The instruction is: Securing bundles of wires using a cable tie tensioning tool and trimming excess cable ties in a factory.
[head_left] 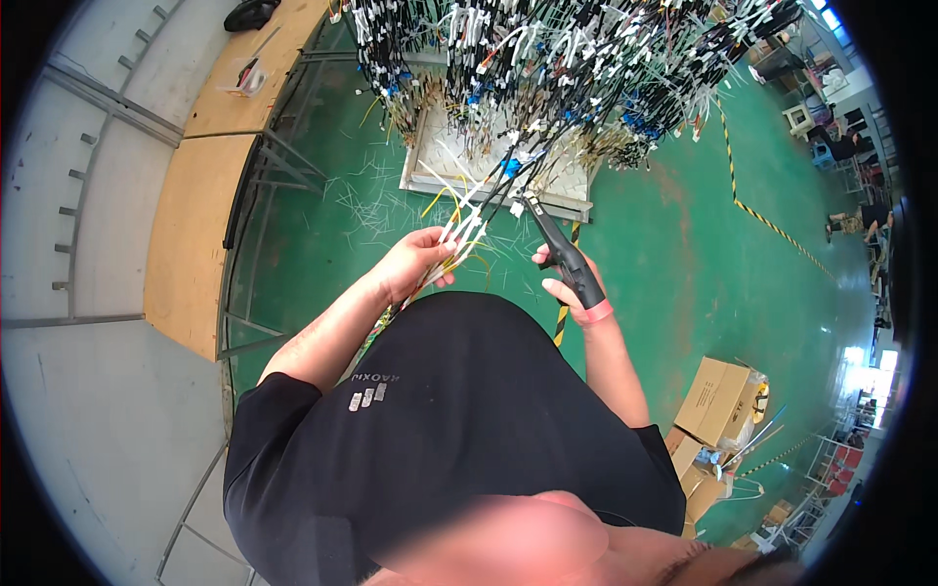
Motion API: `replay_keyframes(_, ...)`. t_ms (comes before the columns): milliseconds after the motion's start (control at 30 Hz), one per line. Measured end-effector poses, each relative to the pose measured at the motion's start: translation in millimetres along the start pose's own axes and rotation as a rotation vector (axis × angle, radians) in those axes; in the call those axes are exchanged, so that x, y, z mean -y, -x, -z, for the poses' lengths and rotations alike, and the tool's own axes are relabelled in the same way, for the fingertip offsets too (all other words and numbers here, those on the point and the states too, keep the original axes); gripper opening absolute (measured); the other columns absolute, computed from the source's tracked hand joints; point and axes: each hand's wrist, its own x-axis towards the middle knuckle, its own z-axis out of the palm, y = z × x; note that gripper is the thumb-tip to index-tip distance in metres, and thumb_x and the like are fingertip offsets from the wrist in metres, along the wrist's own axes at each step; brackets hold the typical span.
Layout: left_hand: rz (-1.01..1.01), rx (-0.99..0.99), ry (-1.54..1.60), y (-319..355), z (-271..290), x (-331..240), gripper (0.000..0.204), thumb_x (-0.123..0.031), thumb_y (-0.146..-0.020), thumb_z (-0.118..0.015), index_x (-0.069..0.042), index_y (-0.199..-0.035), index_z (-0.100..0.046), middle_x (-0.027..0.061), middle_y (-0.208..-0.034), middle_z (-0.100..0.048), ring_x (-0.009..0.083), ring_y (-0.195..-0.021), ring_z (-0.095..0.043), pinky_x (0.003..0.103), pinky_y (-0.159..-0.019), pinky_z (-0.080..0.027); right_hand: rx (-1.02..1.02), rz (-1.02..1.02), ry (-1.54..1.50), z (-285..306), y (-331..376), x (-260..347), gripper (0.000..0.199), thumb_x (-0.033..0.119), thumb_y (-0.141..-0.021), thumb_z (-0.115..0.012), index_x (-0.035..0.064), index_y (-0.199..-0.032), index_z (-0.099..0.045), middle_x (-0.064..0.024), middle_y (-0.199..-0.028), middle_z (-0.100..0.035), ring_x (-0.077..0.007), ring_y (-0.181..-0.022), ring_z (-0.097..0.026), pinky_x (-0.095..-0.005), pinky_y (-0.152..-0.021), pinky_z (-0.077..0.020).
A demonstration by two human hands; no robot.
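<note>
My left hand (415, 266) is closed around a bundle of wires (467, 227) with white sleeves and some yellow strands. The lower part of the bundle trails down beside my left forearm. In my right hand (561, 291) is a black cable tie gun (570, 256), its nose pointing up and left. That nose is close to black cables and a white connector (518, 207), just right of the held bundle; whether it touches them I cannot tell. A blue piece (510, 168) sits on the cables above. Beyond hangs a dense mass of wire harnesses (508, 68).
Under the harnesses stands a pale tray-like base (562, 208). Wooden-topped tables (191, 225) line the left, one bearing a clear plastic box (242, 78). Thin pale offcuts (366, 195) litter the green floor. Cardboard boxes (713, 398) stand at lower right; people (865, 223) are farther off.
</note>
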Motion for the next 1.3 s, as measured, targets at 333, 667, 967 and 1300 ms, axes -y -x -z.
replay_keyframes(333, -0.225, -0.213, -0.795, 14, -22, 0, 0.099, -0.012, -0.082, -0.086, -0.005, -0.163, -0.028, 0.0185, -0.122, -0.069, 0.0302, -0.115, -0.069, 0.041, -0.103, -0.054, 0.227, -0.04, -0.735, -51, -56, -36, 0.056, 0.013, -0.069, -0.082, 0.0051, -0.122, -0.065, -0.0121, -0.142, -0.057, -0.0327, -0.147, -0.046, -0.0488, -0.129, -0.0254)
replay_keyframes(667, -0.636, -0.663, -1.408, -1, 20, 20, 0.062, 0.0, -0.086, -0.068, -0.012, -0.146, -0.056, 0.014, -0.12, -0.068, 0.0345, -0.095, -0.073, 0.044, -0.079, -0.061, 0.345, -0.047, -0.83, -79, -85, 6, 0.062, 0.015, -0.071, -0.079, 0.005, -0.13, -0.062, -0.0179, -0.161, -0.045, -0.036, -0.153, -0.042, -0.0512, -0.128, -0.029)
replay_keyframes(967, -0.128, -0.325, -0.643, 19, 69, -58, 0.019, -0.016, -0.107, -0.057, -0.005, -0.103, -0.072, 0.0023, -0.073, -0.071, 0.0152, -0.057, -0.061, 0.031, -0.056, -0.049, 0.2, -0.018, -0.324, -42, -51, -8, 0.051, 0.015, -0.085, -0.074, 0.0046, -0.134, -0.063, -0.0153, -0.142, -0.062, -0.0283, -0.134, -0.059, -0.0486, -0.115, -0.0443)
replay_keyframes(1300, 0.014, 0.287, 0.178, 34, 52, -73, 0.021, -0.021, -0.108, -0.058, -0.003, -0.098, -0.063, -0.0025, -0.057, -0.047, 0.0065, -0.044, -0.038, 0.025, -0.047, -0.029, 0.039, 0.101, -0.149, -18, -17, -26, 0.059, 0.01, -0.087, -0.069, 0.0007, -0.144, -0.059, -0.0119, -0.133, -0.069, -0.0254, -0.128, -0.064, -0.0425, -0.114, -0.0451)
